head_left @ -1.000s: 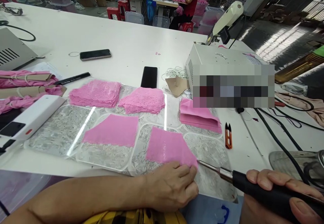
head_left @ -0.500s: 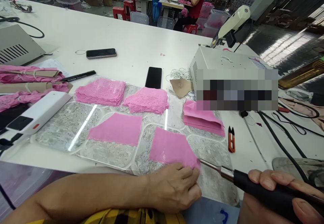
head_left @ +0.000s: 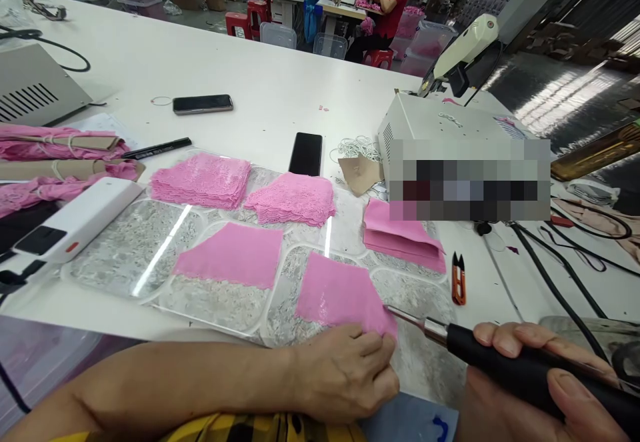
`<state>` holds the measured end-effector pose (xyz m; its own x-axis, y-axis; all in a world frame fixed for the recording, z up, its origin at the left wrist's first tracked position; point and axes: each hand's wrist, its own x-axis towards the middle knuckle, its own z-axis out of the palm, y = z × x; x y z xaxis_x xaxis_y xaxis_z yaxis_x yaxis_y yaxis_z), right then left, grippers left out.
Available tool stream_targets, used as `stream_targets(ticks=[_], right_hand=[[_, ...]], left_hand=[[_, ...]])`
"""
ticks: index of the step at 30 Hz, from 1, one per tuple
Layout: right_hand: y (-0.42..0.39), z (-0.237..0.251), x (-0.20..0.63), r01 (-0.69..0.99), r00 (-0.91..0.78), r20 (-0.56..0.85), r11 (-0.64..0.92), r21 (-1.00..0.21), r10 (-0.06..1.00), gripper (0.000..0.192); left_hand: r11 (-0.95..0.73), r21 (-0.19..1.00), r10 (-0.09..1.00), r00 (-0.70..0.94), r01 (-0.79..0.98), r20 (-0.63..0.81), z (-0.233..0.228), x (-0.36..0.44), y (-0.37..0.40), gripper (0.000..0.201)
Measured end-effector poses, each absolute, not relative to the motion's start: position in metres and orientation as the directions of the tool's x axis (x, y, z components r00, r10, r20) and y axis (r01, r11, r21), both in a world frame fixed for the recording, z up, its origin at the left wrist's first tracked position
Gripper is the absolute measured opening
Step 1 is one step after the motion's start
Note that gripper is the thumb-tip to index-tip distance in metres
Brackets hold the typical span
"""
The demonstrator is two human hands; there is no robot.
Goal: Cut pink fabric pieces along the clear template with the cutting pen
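Observation:
My left hand (head_left: 350, 372) has its fingers curled together on the lower right edge of a pink fabric piece (head_left: 337, 292), which lies flat on a grey marbled mat (head_left: 220, 312). My right hand (head_left: 540, 369) is wrapped round the black handle of a soldering-iron-like pen (head_left: 500, 355). Its metal tip touches the right slanted edge of that piece, just above my left fingers. A second pink piece (head_left: 233, 255) lies flat to the left. Behind are two stacks of pink lace pieces, one at the left (head_left: 203, 181) and one at the middle (head_left: 295, 199), and a folded pink cloth (head_left: 400, 235).
A grey machine box (head_left: 430, 119) stands back right, with orange thread snips (head_left: 458, 279) and black cables (head_left: 555, 282) nearby. Two phones, one in front (head_left: 306, 154), lie behind the mat. A white power strip (head_left: 80, 219) sits left. A co-worker (head_left: 393, 12) sits at a sewing machine.
The pen's tip has moved slightly left and up along the fabric edge, with my right hand following. My left hand stays on the piece. The view has shifted a little.

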<state>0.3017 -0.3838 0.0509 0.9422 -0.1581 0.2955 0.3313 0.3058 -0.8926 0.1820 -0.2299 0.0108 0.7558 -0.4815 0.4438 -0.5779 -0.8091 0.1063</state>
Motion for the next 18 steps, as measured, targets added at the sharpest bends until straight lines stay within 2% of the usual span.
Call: stream_targets(ticks=[5, 9, 14, 18], right_hand=[[-0.383, 0.047, 0.305, 0.340, 0.940, 0.309, 0.299, -0.892, -0.146, 0.012], [-0.383, 0.047, 0.310, 0.364, 0.930, 0.324, 0.293, -0.884, -0.175, 0.014], [-0.393, 0.051, 0.306, 0.286, 0.953, 0.225, 0.356, -0.890, -0.204, 0.015], [-0.404, 0.051, 0.295, 0.244, 0.965, 0.187, 0.356, -0.902, -0.186, 0.018]], left_hand=[[-0.813, 0.106, -0.474, 0.755, -0.573, 0.453, 0.013, 0.182, -0.229, 0.012], [-0.816, 0.084, -0.477, 0.748, -0.572, 0.461, 0.011, 0.183, -0.230, 0.012], [-0.796, 0.102, -0.479, 0.723, -0.597, 0.498, 0.013, 0.179, -0.225, 0.011], [-0.799, 0.112, -0.459, 0.720, -0.591, 0.521, 0.020, 0.164, -0.203, 0.018]])
